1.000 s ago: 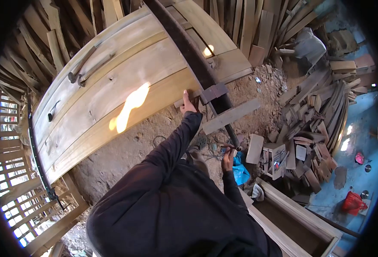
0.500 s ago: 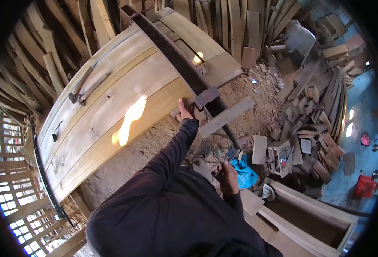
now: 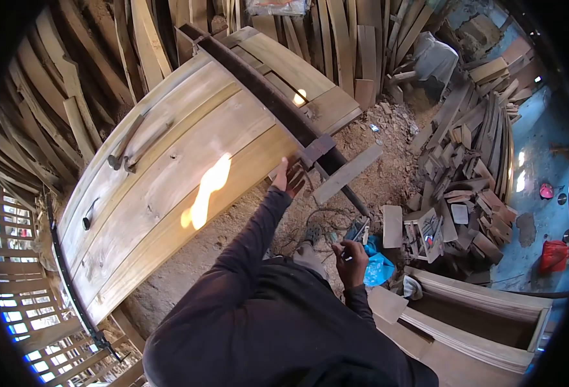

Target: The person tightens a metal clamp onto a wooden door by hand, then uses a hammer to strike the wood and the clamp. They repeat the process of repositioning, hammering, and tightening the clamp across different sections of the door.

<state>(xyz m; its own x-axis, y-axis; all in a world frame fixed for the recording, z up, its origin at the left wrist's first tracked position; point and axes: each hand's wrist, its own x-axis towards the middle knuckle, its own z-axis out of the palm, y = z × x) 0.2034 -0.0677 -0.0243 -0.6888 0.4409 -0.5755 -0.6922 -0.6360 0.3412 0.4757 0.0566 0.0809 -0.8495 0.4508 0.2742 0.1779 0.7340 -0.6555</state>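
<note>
My left hand (image 3: 287, 178) has a released grip by the clamp (image 3: 259, 86) spanning the wooden panel (image 3: 268, 145) at left, probably squeezing its planks (image 3: 182, 155) together. Right hand (image 3: 354, 263)'s curled near the blue bag (image 3: 378, 268), can't tell around what.

Left hand (image 3: 288, 178) beside wooden panel (image 3: 162, 193), right hand (image 3: 351, 262) near blue bag (image 3: 379, 269)

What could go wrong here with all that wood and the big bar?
The left hand is right beside the dark metal bar and the edge of the wooden panel, so fingers might get pinched if the bar shifts. Two long-handled tools lie loose on the panel, and a hard bump could perhaps make them slide off or scratch the wood.
</note>
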